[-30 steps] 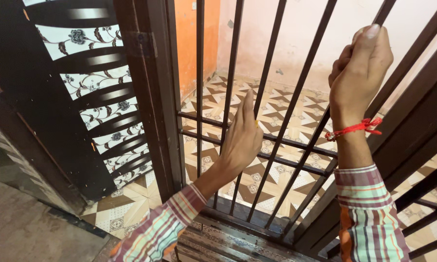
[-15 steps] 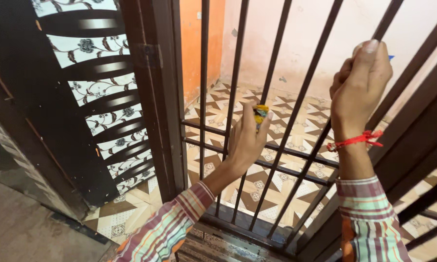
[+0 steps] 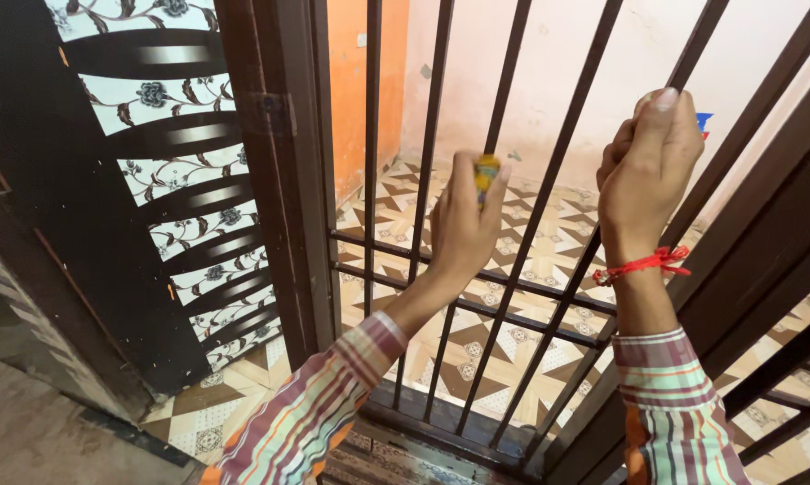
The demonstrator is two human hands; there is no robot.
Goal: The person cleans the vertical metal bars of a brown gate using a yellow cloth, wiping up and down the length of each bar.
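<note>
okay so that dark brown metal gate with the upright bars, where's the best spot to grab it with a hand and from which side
Probably one upright bar of the dark brown metal gate, above the paired horizontal rails, approached from the near side. The bars are thin and round with open gaps between them, so fingers can wrap right around. The right hand already grips a bar this way; the left hand, holding a small yellow object, works at another.

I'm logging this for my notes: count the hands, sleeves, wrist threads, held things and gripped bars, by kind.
Hands: 2, left hand, right hand
Striped sleeves: 2, left sleeve, right sleeve
Red wrist thread: 1
Small yellow object in left fingers: 1
Gate bar gripped by right hand: 1
Total: 7
</note>
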